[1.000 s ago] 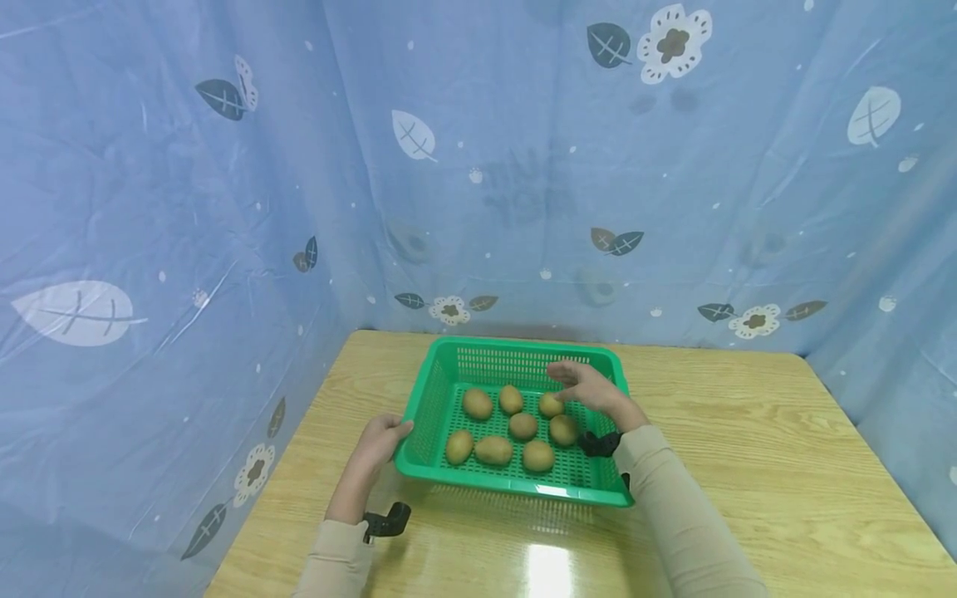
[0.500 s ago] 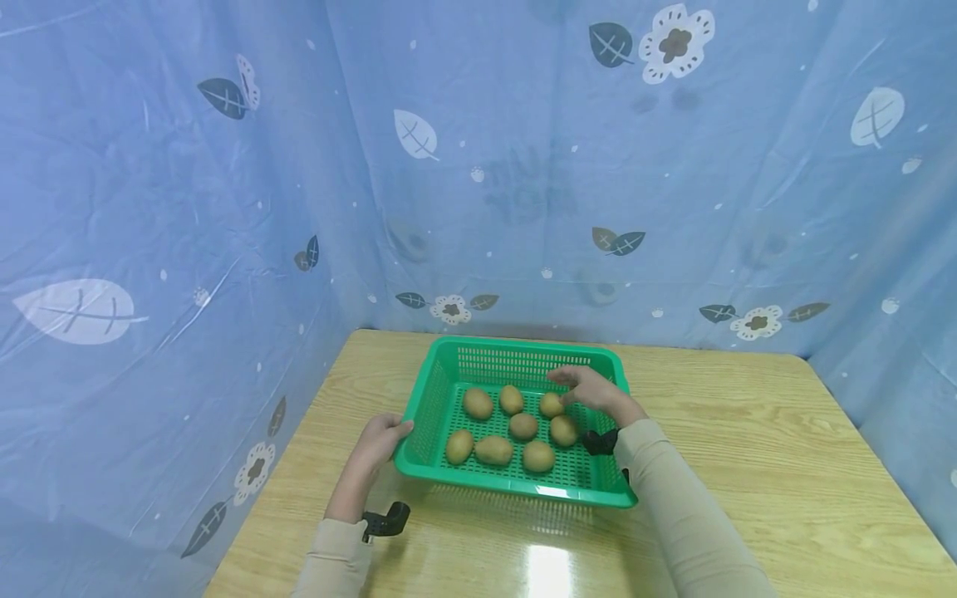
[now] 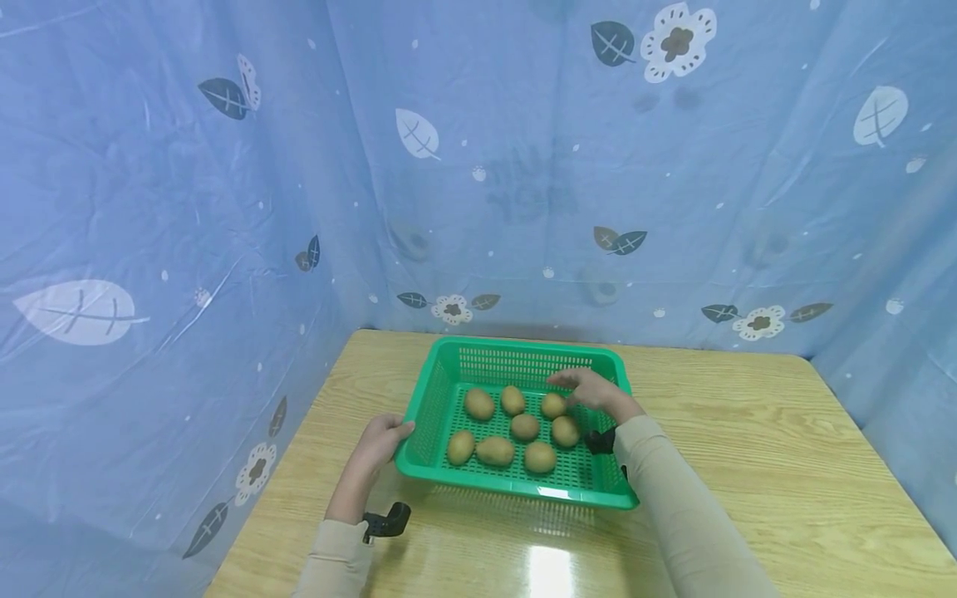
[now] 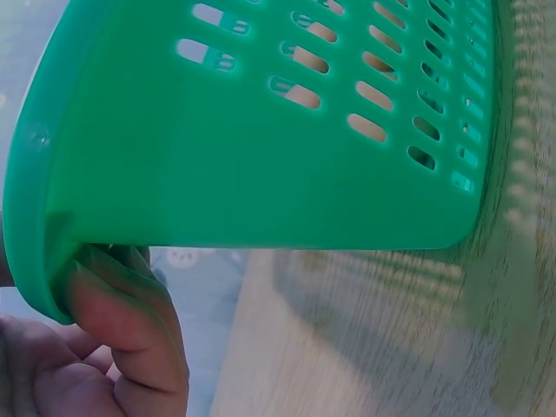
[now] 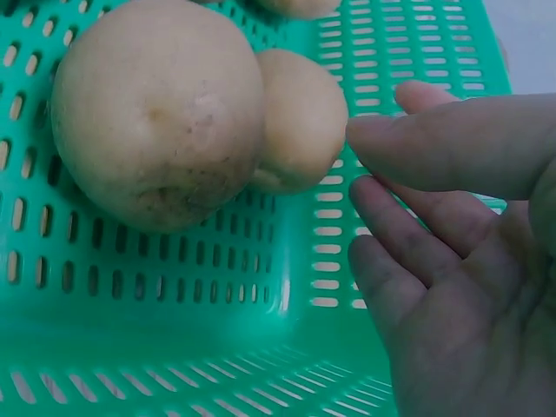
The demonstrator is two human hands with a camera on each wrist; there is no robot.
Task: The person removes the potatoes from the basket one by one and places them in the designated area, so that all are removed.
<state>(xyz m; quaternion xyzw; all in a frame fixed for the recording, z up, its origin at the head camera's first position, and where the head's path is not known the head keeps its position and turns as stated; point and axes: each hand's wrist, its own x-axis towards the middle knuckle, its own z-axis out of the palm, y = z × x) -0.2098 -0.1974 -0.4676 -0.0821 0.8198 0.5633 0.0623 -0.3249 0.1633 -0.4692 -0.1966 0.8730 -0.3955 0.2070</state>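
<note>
A green slotted plastic basket (image 3: 516, 492) holds several light brown potatoes (image 3: 496, 451) spread over its floor. At the basket's near left corner, my left hand (image 3: 378, 440) grips the rim; the left wrist view has its fingers (image 4: 130, 321) curled beneath the rim's lip. My right hand (image 3: 594, 390) hovers inside the basket's right part, palm facing left, with nothing in its grasp. Its thumb (image 5: 452, 143) points toward a small potato (image 5: 300, 122), with other fingers loosely extended below. Whether the thumb touches that potato, I cannot tell. A larger potato (image 5: 161, 113) lies nearer the right wrist camera.
The basket stands on a wood-grain table (image 3: 748, 448), whose surface extends to the right and in front. A blue curtain (image 3: 523, 166) with leaf and flower prints hangs behind and along the sides. Black cameras (image 3: 390, 521) are strapped to both wrists.
My right hand has shifted slightly down and right, its thumb drawing back from over the small potato. The left hand keeps its grip, and the potatoes have not visibly moved within the basket.
</note>
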